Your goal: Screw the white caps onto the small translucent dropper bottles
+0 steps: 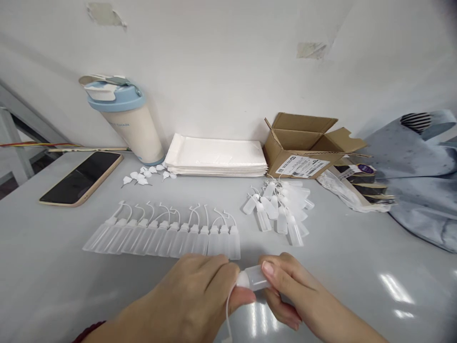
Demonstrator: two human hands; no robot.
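White wall (214, 62), two peeled patches (106, 15). Glossy grey tabletop (350, 252), bright light reflections (395, 288) lower right.

One held bottle (256, 277), about thirteen lined-up bottles (171, 242), one phone (81, 180), one tumbler (134, 131)

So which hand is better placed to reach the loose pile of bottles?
Probably the right hand: it is nearer the loose pile, which lies ahead of it; the left hand is nearer the neat row. Both hands hold the same bottle, though.

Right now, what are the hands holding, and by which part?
A small clear bottle: the left hand has its white top, the right hand its bottom end.
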